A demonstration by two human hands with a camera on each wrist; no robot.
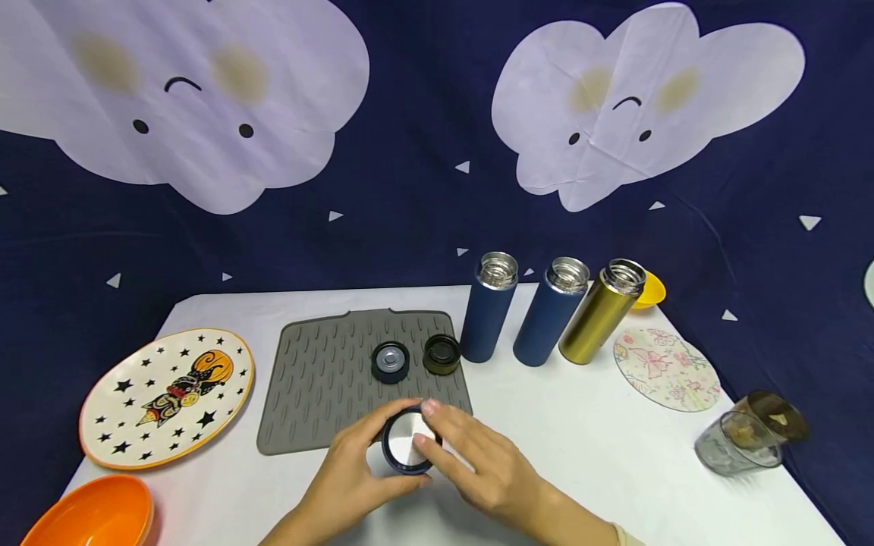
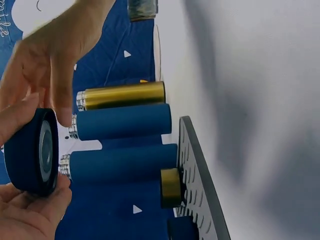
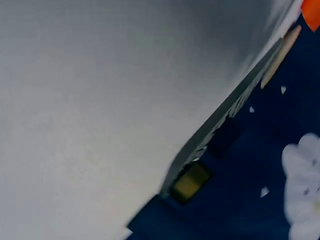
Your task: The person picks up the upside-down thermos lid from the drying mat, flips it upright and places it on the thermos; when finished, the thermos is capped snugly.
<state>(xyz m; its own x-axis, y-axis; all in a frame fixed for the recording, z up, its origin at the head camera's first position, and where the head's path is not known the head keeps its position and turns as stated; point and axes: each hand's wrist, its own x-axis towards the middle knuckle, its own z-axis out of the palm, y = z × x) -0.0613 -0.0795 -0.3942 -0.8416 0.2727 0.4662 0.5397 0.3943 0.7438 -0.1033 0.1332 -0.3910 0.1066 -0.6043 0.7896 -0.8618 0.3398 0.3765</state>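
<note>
My left hand (image 1: pixel 362 462) holds a round navy bottle lid (image 1: pixel 411 441) by its sides, its brushed silver top facing up. In the left wrist view, the lid (image 2: pixel 37 152) shows a pale disc set in its underside. My right hand (image 1: pixel 498 470) reaches over from the right, with one fingertip at the lid's far rim and another on the silver top. Just beyond, a dark lid (image 1: pixel 391 362) and a black and gold lid (image 1: pixel 441 355) sit on the grey mat (image 1: pixel 300 379). My right hand is out of the right wrist view.
Two blue bottles (image 1: pixel 487 311) (image 1: pixel 549 315) and a gold bottle (image 1: pixel 601 315) stand uncapped behind. A star-patterned plate (image 1: pixel 150 379) and an orange bowl (image 1: pixel 95 512) sit left. Rightward are a floral round mat (image 1: pixel 655 371), two glasses (image 1: pixel 727 447) and a yellow bowl (image 1: pixel 651 292).
</note>
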